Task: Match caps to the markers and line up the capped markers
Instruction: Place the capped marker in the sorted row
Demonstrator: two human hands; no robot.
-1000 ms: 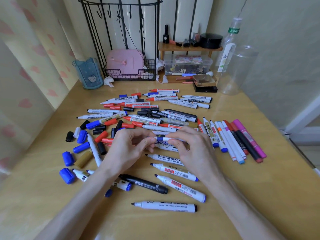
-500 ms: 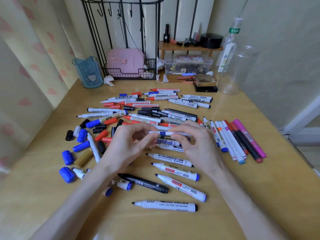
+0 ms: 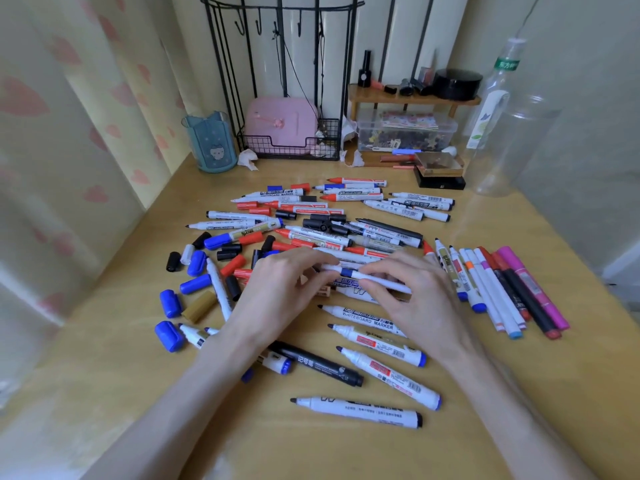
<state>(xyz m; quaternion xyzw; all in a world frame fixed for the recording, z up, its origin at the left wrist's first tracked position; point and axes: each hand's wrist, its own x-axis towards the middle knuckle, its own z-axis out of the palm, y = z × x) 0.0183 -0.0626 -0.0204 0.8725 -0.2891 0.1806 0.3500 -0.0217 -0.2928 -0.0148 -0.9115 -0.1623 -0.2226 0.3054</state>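
HEAD VIEW: We look down on a table strewn with markers and loose caps. Both hands meet at its centre, just above the clutter. The left hand pinches one end of a thin marker, white with a blue band, between thumb and curled fingers. The right hand grips the barrel at the other end. The thin marker lies almost level, slanting slightly down to the right, and we cannot tell whether its cap is seated.

To the right, near the right hand, a row of markers lies side by side, the pink one outermost. On the left, blue caps sit scattered, with a gold cap among them. Nearer us, four open markers lie with tips pointing left, and a black marker rests beside them, partly under the left wrist. Beyond the hands, a heap of red, black and white markers and caps covers the middle of the table.

At the far edge stand a blue cup, a wire rack and a clear bottle.
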